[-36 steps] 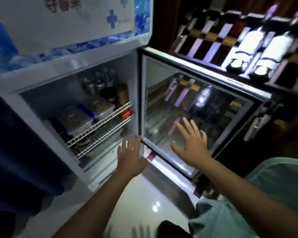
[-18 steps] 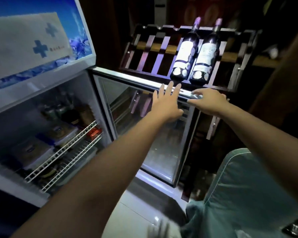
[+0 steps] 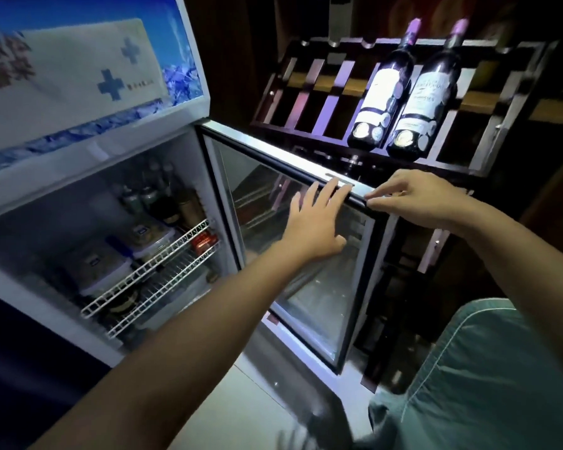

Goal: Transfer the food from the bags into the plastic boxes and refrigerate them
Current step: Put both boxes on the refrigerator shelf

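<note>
The small fridge (image 3: pixel 88 177) stands with its glass door (image 3: pixel 283 248) swung wide to the right. Two lidded plastic boxes (image 3: pixel 101 271) (image 3: pixel 148 237) with food sit side by side on the white wire shelf (image 3: pixel 150 271) inside. My left hand (image 3: pixel 316 222) lies flat, fingers straight, against the inner side of the glass near the door's top edge. My right hand (image 3: pixel 416 199) rests on the door's top outer corner, its fingertips touching the frame. Neither hand holds anything.
Dark bottles and jars (image 3: pixel 163 203) stand behind the boxes, and a red packet (image 3: pixel 203 241) lies at the shelf's right end. A dark wooden wine rack (image 3: pixel 322 102) with two wine bottles (image 3: pixel 403 92) stands just behind the door. White floor tiles (image 3: pixel 241 407) lie below.
Both hands rose from the lower glass of the door to its top edge a second ago. Over the last half second they have stayed there, and the view tilted upward.
</note>
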